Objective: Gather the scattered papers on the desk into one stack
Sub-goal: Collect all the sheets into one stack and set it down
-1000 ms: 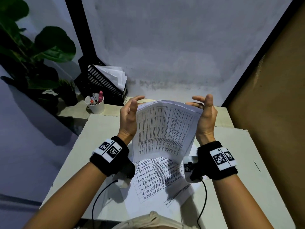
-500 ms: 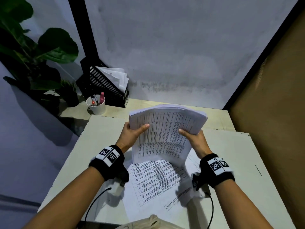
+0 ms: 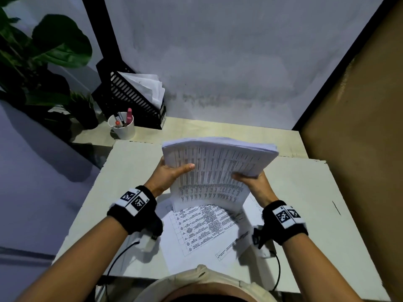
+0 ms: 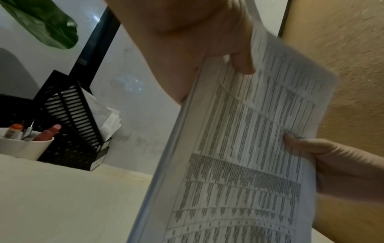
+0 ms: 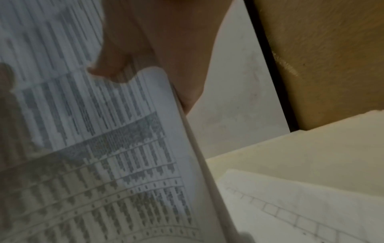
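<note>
Head view: left hand [image 3: 172,174] and right hand [image 3: 254,182] pinch the paper stack [image 3: 218,168] upright by its sides, thumbs in front, likely to square its edges; loose sheets [image 3: 205,234] remain on the desk [image 3: 305,203].

Thick paper stack [image 3: 218,168] printed with dense tables standing nearly upright above desk [image 3: 294,192] centre, bottom edge resting on loose sheets, top bowing toward far wall. Loose printed sheets [image 3: 202,232] lying flat, fanned askew, at near-centre of desk beneath stack.

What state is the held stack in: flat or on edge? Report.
On edge: both hands grip the stack by its sides, its lower edge down on the desk's loose sheets.
</note>
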A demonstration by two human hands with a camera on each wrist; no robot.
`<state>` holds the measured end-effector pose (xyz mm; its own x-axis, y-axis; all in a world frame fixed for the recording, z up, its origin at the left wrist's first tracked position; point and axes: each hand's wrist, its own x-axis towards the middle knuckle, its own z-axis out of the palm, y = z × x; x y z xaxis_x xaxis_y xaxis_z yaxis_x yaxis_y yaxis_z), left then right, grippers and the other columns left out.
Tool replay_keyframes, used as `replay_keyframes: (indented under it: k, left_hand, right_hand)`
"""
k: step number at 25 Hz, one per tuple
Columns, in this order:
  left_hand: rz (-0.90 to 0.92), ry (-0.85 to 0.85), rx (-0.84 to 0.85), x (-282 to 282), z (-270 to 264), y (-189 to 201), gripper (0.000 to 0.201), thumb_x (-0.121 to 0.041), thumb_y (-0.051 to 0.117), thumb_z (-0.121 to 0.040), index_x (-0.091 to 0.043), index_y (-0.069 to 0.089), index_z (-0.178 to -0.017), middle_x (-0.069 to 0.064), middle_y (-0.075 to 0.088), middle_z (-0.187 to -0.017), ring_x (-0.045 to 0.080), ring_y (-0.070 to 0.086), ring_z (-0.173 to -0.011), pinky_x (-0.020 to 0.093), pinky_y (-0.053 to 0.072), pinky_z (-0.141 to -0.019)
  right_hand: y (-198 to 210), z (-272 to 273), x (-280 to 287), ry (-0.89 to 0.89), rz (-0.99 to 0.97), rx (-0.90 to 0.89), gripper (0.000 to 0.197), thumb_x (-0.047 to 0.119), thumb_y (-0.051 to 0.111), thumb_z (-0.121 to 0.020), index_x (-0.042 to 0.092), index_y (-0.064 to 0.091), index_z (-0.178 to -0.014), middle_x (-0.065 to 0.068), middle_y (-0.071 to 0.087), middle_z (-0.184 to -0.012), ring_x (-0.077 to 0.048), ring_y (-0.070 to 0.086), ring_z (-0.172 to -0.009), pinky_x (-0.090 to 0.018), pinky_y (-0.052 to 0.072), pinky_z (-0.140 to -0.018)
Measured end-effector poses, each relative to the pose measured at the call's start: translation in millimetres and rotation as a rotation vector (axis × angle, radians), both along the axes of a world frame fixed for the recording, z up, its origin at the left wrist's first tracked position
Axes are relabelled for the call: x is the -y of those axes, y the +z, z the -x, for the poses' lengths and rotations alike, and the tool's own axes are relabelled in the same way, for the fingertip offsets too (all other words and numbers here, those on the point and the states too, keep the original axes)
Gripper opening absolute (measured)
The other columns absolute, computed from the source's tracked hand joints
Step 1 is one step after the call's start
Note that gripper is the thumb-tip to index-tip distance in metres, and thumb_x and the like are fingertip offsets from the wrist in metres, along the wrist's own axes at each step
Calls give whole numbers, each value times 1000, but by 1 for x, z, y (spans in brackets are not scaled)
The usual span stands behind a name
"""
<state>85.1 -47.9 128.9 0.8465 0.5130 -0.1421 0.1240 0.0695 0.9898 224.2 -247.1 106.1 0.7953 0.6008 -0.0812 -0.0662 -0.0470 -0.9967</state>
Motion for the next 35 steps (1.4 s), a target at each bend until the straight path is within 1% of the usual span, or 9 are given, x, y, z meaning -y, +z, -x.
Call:
replay_keyframes:
  k: [4,9,13,15,17,20,23,27,35]
  left_hand:
    - [-16,34,24,-1,5,6,49,-41,74,-46,-23,61,-90,-18,73,-76,-1,68,-76,38,53,-86]
    - [7,22,-70,2,5,-28,71,-47,79,-59,-12,54,-115,8,65,-113,20,63,-102,42,48,-96]
    - [-118,-36,-193,-15,-20,-51,41,-11,67,-80,-4,54,-118,12,63,-112,26,61,-104,34,48,-92]
    - [-258,-143,-294,-29,-24,-71,50,-6,68,-79,-7,50,-126,12,58,-123,26,54,-118,30,42,-98]
    - [-360,-201,-452,-34,-17,-98,55,-5,67,-80,-12,47,-131,12,48,-137,26,46,-128,25,38,-93]
    - [-477,-292,-545,-27,-15,-129,67,-11,71,-77,-8,40,-136,15,37,-144,27,38,-133,28,33,-101]
    - [-572,-439,-651,-13,-27,-147,85,-25,73,-77,-7,23,-143,18,24,-149,30,24,-139,33,21,-110]
    - [-639,-501,-787,8,-42,-144,97,-31,75,-74,-7,13,-145,19,19,-146,38,33,-131,43,36,-104]
    - [-697,-633,-950,23,-60,-132,54,-30,69,-76,-1,51,-117,15,56,-121,31,57,-108,30,46,-79]
  right_hand:
    - [7,1,-2,-18,-13,18,34,-11,69,-71,20,65,-85,14,73,-75,4,67,-75,-14,54,-69]
    - [-28,19,0,126,209,54,21,8,65,-83,20,62,-100,2,70,-102,-16,65,-101,-25,51,-88]
    - [-27,-6,-4,-102,328,103,19,7,61,-86,-2,65,-102,1,64,-79,-8,62,-70,-5,46,-53]
    - [-12,-26,3,-233,333,157,18,3,62,-85,-2,66,-101,-5,64,-83,-12,56,-71,-9,44,-50]
    - [-6,-41,23,-330,381,216,12,-2,60,-83,10,64,-83,-4,57,-80,-13,47,-77,-23,40,-57]
    - [-5,-55,53,-411,457,203,25,0,58,-79,19,52,-63,-2,49,-64,-17,43,-71,-28,35,-59]
    - [-3,-52,71,-452,617,255,14,-4,55,-81,8,58,-77,-8,52,-74,-18,44,-66,-25,37,-51]
    - [-14,-45,79,-462,752,307,21,-5,51,-84,-3,66,-98,-10,56,-81,-19,50,-78,-28,34,-67]
    - [-32,-45,67,-501,733,284,21,3,53,-88,-4,65,-103,-11,57,-83,-20,50,-80,-30,36,-70]
